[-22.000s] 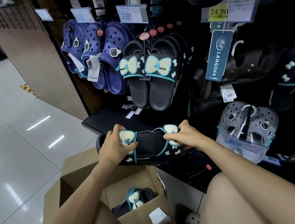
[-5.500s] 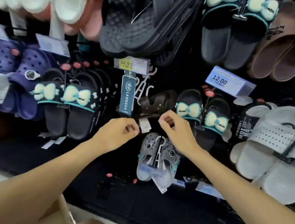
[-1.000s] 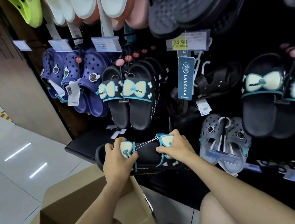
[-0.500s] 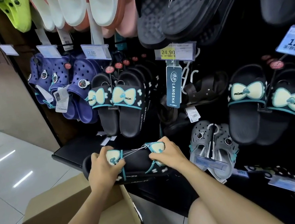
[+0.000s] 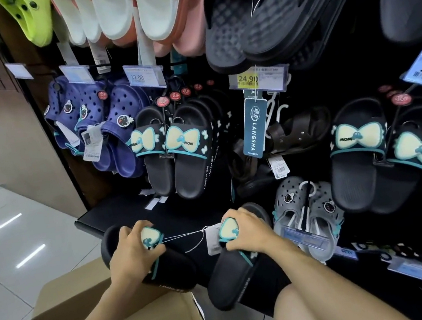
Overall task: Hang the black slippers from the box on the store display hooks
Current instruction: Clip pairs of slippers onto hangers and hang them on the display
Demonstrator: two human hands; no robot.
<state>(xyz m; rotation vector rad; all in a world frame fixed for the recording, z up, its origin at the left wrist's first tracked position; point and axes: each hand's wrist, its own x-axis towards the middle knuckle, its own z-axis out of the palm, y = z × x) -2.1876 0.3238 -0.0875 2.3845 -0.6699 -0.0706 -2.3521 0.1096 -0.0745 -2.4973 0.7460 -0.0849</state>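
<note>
My left hand (image 5: 132,252) & right hand (image 5: 246,230) each grip a black slipper (image 5: 166,267), string (image 5: 186,236) taut btwn fingers; pulling wider may snap it.

Both forearms are bare from the lower edge of the view up to the wrists, with no sleeve showing. The left hand (image 5: 133,252) and the right hand (image 5: 246,230) wear no gloves, rings, watch or bracelet. Two bare knees show at the lower edge.
</note>
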